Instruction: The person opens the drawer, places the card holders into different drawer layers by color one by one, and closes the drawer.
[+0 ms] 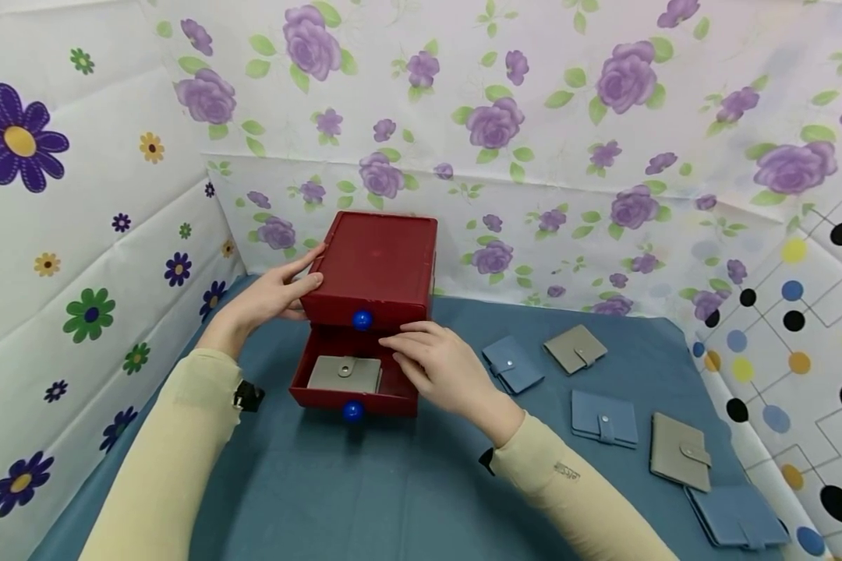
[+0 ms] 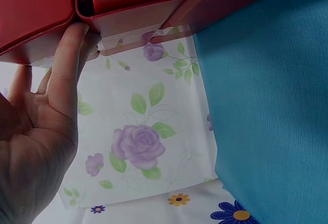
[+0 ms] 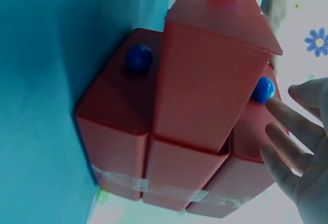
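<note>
A red drawer cabinet (image 1: 379,261) with blue ball knobs stands toward the back of the table. Its middle drawer (image 1: 386,405) is pulled out, and a grey snap-strap wallet (image 1: 344,374) lies inside it. My left hand (image 1: 270,296) rests against the cabinet's left side, fingers extended along the wall in the left wrist view. Above the right part of the pulled-out drawer is my right hand (image 1: 438,366), its fingers loosely bent and holding nothing. In the right wrist view this right hand (image 3: 302,147) is spread beside the top drawer's knob (image 3: 263,90).
On the right of the blue cloth lie several wallets, among them a blue one (image 1: 512,364), a grey one (image 1: 575,348), another blue one (image 1: 603,418) and a grey one (image 1: 679,452) beside a blue one (image 1: 737,516). Flowered sheets (image 1: 498,140) hang behind.
</note>
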The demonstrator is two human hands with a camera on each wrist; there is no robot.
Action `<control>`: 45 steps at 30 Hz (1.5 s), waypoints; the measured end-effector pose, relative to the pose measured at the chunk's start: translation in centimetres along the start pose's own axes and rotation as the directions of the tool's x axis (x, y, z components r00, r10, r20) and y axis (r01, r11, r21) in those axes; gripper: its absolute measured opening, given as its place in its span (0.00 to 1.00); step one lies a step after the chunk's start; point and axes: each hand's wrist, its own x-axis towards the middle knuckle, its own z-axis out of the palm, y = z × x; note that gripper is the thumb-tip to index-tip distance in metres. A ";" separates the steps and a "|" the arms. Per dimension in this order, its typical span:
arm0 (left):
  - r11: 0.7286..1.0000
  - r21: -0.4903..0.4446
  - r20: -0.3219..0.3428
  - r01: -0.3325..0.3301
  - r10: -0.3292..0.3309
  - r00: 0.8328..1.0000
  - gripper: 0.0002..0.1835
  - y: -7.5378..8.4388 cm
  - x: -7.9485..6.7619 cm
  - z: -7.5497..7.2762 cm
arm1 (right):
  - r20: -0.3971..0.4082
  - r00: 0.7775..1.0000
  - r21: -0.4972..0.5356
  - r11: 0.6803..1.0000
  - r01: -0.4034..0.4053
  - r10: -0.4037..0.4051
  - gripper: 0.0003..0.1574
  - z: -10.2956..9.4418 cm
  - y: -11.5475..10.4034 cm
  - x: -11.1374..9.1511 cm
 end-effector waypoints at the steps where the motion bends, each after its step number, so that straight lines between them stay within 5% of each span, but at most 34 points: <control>1: 1.000 -0.003 0.001 -0.001 0.001 1.000 0.39 0.0 0.0 0.0 | 0.000 1.000 -0.003 1.000 -0.003 0.003 0.20 0.0 0.2 -0.2; 33: 1.000 -0.007 0.000 -0.019 0.019 1.000 0.39 -0.2 0.1 0.0 | -0.036 0.987 -0.031 0.987 -0.155 0.154 0.19 -3.4 5.8 -8.3; 39: 1.000 -0.002 -0.001 -0.016 0.016 1.000 0.39 -0.2 0.0 0.0 | 0.022 0.964 -0.076 0.961 -0.264 0.267 0.19 -4.5 6.9 -10.5; 45: 1.000 -0.002 -0.008 -0.014 0.014 1.000 0.39 -0.2 0.0 0.0 | 0.104 0.912 -0.092 0.917 -0.389 0.398 0.22 -5.8 8.3 -12.7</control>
